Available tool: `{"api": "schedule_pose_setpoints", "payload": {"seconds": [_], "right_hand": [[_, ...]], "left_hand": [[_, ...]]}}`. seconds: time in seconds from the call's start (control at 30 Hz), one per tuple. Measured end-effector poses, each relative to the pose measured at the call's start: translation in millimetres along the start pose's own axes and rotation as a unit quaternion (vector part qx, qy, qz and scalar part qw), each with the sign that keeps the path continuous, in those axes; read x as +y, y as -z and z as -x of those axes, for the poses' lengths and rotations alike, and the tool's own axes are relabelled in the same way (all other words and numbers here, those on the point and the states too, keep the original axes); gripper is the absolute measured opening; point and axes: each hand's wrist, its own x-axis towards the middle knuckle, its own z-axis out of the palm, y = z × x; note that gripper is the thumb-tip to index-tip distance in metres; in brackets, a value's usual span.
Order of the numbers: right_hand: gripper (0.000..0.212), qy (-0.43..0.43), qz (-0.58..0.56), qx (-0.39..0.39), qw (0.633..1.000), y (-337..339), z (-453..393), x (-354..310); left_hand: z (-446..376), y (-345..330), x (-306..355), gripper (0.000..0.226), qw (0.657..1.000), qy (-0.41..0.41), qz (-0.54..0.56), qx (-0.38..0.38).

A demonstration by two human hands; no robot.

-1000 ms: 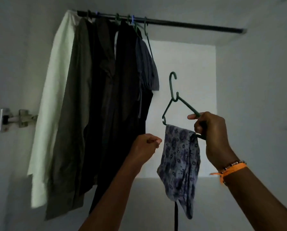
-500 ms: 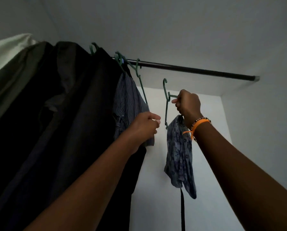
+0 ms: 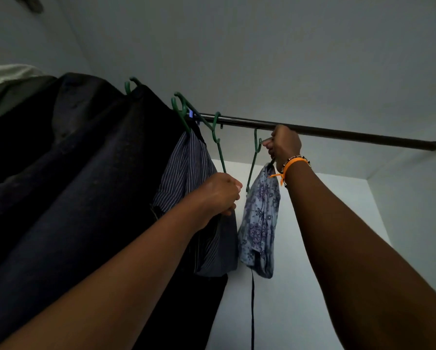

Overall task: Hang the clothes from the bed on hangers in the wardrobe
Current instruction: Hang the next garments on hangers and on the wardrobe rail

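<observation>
A dark wardrobe rail (image 3: 351, 133) runs across the top of the view. My right hand (image 3: 285, 145) grips a green hanger (image 3: 256, 150) just under the rail, with the hook right at the bar. A blue floral garment (image 3: 260, 223) is draped over that hanger and hangs below my wrist. My left hand (image 3: 219, 193) is curled in a fist by the neighbouring striped shirt (image 3: 186, 183) and its green hanger (image 3: 218, 145); whether it holds the shirt or hanger is unclear.
Dark coats (image 3: 73, 185) and a pale garment (image 3: 7, 74) fill the left part of the rail on green hangers. The rail to the right of my right hand is bare up to the wardrobe side wall (image 3: 414, 198). A thin black strap (image 3: 252, 311) dangles below the floral garment.
My right hand has lifted the hanger with the floral garment up to the rail. My view has tilted further upward. My left hand stays by the striped shirt.
</observation>
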Motion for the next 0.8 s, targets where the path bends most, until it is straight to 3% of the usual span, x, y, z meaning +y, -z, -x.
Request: {"api": "schedule_pose_setpoints", "payload": {"seconds": [0.2, 0.27, 0.33, 0.4, 0.47, 0.6, 0.7, 0.8], "right_hand": [[0.022, -0.052, -0.144, -0.011, 0.988, 13.5, 13.7, -9.0], [0.02, -0.074, -0.149, -0.051, 0.985, 16.2, 26.3, -15.7], [0.017, -0.09, -0.153, -0.1, 0.979, 14.0, 38.5, -27.1], [0.016, -0.102, -0.142, -0.146, 0.974, 4.9, 49.7, -38.9], [0.016, -0.11, -0.119, -0.191, 0.968, -4.7, 60.3, -47.3], [0.022, -0.124, -0.068, -0.255, 0.956, -20.2, 78.8, -46.1], [0.033, -0.134, -0.091, -0.24, 0.957, -24.8, 93.2, -30.5], [0.04, -0.136, -0.14, -0.206, 0.959, -20.0, 123.0, -14.1]], "left_hand": [[-1.4, -4.7, -4.1, 0.019, 0.999, 0.003, -0.041, -0.007], [-2.7, -6.2, -4.2, 0.023, 0.998, 0.002, -0.065, -0.011], [-2.1, -6.9, -1.5, 0.013, 0.997, 0.005, -0.079, -0.012], [-1.0, -5.1, -1.0, 0.045, 0.995, 0.007, -0.101, -0.015], [1.2, -3.7, 0.1, 0.054, 0.993, 0.003, -0.117, -0.008], [12.9, -1.4, 1.6, 0.03, 0.994, 0.016, -0.11, -0.016], [26.0, 0.6, -1.5, 0.021, 0.997, 0.025, -0.068, -0.005], [44.1, 2.9, -6.2, 0.028, 0.999, 0.015, -0.042, 0.008]]}}
